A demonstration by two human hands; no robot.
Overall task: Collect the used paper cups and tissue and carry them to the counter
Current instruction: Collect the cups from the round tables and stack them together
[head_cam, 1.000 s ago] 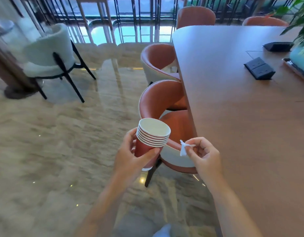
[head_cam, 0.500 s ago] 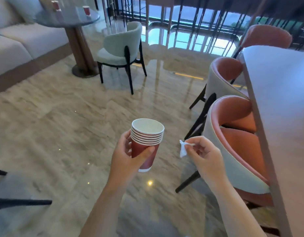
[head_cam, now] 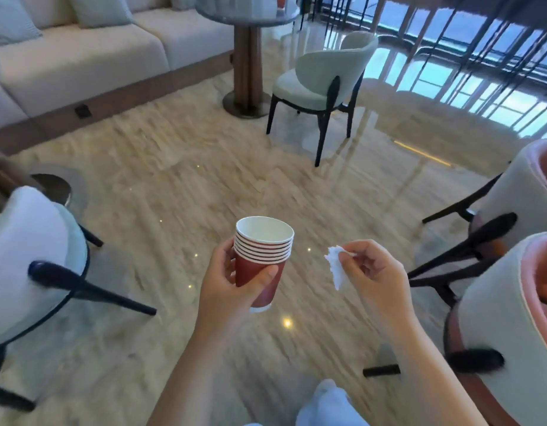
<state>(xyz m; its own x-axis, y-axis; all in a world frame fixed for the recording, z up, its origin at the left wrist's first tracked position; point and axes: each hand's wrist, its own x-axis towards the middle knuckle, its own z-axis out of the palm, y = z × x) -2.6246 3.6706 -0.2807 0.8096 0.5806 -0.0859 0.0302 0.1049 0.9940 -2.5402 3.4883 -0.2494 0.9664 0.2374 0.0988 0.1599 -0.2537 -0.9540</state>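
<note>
At the far left a pale sofa (head_cam: 81, 56) runs along the wall, and a white chair (head_cam: 29, 256) with dark legs stands near on the left, blurred. Between them lies the marble floor (head_cam: 174, 195), glossy, with small light spots.

The left hand (head_cam: 232, 290) is closed around the cups (head_cam: 261, 259), thumb across the near side and fingers behind the far side. The cups are a nested stack held above the floor, just left of the middle of the view. The stack's long axis is close to upright, leaning a little: the open mouth points up and slightly away, the base sits nearer and lower. The outer cup is dark red with a white band at the base. Several white rolled rims stack close under the top one, and the inside is plain white and looks empty.

Far behind, a round table (head_cam: 247, 13) on a thick wooden post stands beside a pale green chair (head_cam: 321, 84) with black legs.

The right hand (head_cam: 373, 278) pinches the tissue (head_cam: 337, 269) between thumb and fingertips, the other fingers curled in. The tissue is a small crumpled white scrap, longer than wide, hanging down from the pinch, ragged edge toward the cups. It is near the stack but apart from it, at about the same height.

At the right edge stand two chairs (head_cam: 512, 302) with white backs and orange-red seats.
</note>
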